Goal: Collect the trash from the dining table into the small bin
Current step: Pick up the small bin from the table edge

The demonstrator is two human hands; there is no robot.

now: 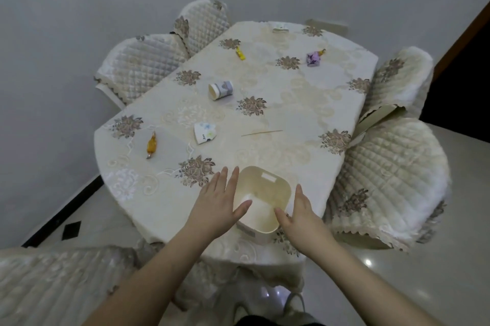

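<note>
My hands, left hand and right hand, lie flat and open beside the small bin at the surface's near edge, holding nothing. I should grab the closest trash first: the flat paper cup, then farther bits.

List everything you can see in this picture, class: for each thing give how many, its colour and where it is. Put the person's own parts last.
small bin: 1, cream, near table edge, between the hands, looks empty
paper cups: 2, white patterned, lying on their sides, mid-table; the second nearer
orange candy wrapper: 1, near left
yellow wrapper: 1, far side
purple wrapper: 1, far right
skewer: 1, thin, tan, right of the nearer cup
white object: 1, far edge, too small to identify
table: 1, cream floral cloth
chairs: at least 5, quilted cream, around table
left hand: fingers straight, at bin's left
right hand: fingers straight, at bin's right
</note>
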